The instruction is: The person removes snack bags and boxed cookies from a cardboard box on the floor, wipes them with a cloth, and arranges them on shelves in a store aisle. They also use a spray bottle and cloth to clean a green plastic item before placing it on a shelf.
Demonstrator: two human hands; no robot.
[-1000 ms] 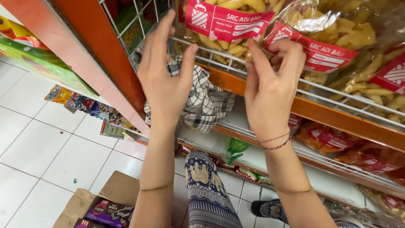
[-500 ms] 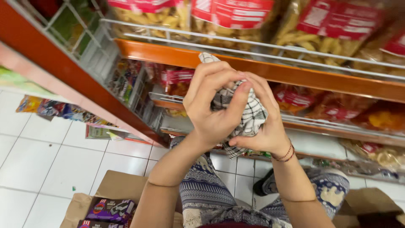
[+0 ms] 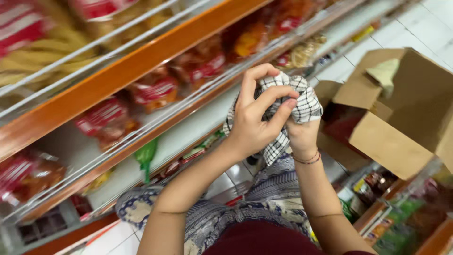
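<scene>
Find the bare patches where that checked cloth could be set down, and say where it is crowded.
Both hands, left hand and right hand, bunch the checked cloth. Bare white shelf board shows between the red snack bags and the front rail. White floor tiles beyond the open cardboard box are free. The upper shelves are packed.

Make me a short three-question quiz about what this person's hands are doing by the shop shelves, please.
1. True or false: both hands grip the black-and-white checked cloth.
2. Which wrist wears thin bracelets? A) the left hand's B) the right hand's
3. Fill in: the open brown cardboard box lies to the person's ____ side.

Key:
1. True; the cloth is bunched between both hands.
2. B; the thin red bracelets circle the right wrist.
3. Right; the orange metal shelves with red snack packets stand on the left.
</scene>
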